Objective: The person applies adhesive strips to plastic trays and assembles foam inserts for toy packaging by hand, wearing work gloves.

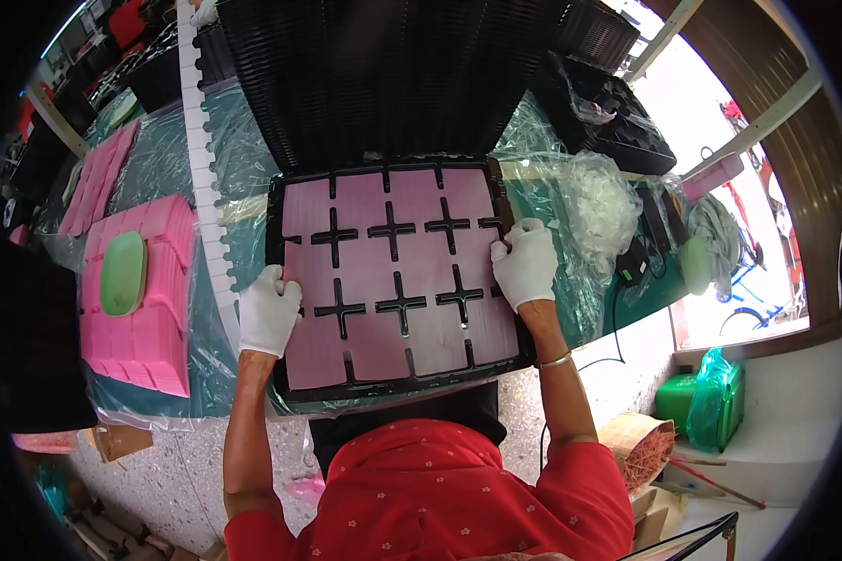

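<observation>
A black plastic tray [412,385] with raised cross-shaped ribs [404,304] lies on the table in front of me. Flat pink foam-like material [372,273] fills the spaces between the ribs. In a white glove, my left hand [269,313] is closed on the tray's left edge, its thumb and fingers curled at the rim. My right hand [528,266], gloved the same way, grips the opposite edge slightly farther up. Directly behind the tray rises a tall stack of black trays [384,84].
Pink foam stacks [140,346] stand at left, one bearing a green oval dish [123,273]. A white notched strip [201,140] runs along the table. At right are clear plastic bags [601,206], a black box [617,126] and a cabled black device [632,266].
</observation>
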`<state>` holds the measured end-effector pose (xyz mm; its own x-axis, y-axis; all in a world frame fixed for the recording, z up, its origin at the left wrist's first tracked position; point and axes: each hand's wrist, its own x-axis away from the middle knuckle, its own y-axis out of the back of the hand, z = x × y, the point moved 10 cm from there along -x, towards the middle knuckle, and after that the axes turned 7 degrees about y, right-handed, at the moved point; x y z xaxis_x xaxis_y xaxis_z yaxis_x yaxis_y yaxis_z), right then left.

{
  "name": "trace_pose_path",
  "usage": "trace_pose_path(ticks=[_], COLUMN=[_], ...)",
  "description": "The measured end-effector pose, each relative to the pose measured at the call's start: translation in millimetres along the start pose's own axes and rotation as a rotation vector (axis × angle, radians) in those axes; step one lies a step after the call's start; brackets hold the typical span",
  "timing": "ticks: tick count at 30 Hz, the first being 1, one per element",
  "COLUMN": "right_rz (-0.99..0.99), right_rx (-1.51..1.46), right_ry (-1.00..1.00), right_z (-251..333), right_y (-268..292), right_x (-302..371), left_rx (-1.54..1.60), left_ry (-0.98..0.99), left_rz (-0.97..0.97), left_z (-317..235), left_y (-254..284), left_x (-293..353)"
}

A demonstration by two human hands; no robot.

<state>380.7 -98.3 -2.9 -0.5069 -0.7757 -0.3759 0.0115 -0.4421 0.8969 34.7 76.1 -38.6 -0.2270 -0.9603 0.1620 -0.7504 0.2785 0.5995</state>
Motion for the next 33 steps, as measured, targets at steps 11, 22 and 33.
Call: trace_pose_path(ticks=[11,22,33], right_rz=[-0.058,-0.011,-0.078], right_rx=[-0.087,-0.077,0.012], right_ry=[-0.033,-0.077,0.014], right_z=[-10,-9,5], right_y=[-5,-5,1], right_x=[0,0,-2], left_rx=[-0.100,-0.104,-0.086], left_ry=[-0.062,-0.059,-0.015], left_rz=[-0.070,-0.085,-0.061], left_z=[1,-5,-3], left_y=[0,4,8], left_x=[0,5,5])
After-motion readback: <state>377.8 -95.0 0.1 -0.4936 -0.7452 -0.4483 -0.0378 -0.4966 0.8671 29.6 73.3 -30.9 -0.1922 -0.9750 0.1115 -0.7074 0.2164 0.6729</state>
